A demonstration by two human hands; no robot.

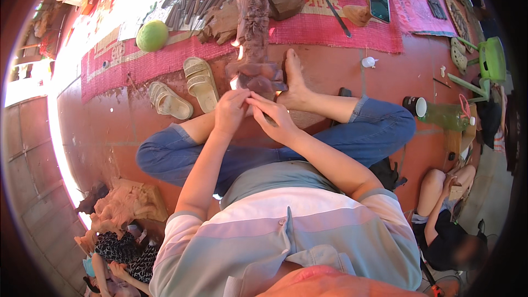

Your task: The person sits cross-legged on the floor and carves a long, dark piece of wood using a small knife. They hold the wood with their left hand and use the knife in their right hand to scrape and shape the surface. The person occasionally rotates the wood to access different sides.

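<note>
A brown carved wooden figure (254, 19) lies on the floor in front of me, its base (256, 74) toward my crossed legs. My left hand (230, 111) and my right hand (272, 115) meet just below the base, fingertips pinched together around something small; what they hold is hidden by the fingers. My bare right foot (295, 80) rests against the base's right side.
A pair of beige sandals (187, 91) lies left of the figure. Several carving tools (190, 3), wood blocks and a green round fruit (152, 35) sit on the red mat (330, 30). A phone (378, 1), a green bottle (440, 114) and a seated person (445, 214) are at right.
</note>
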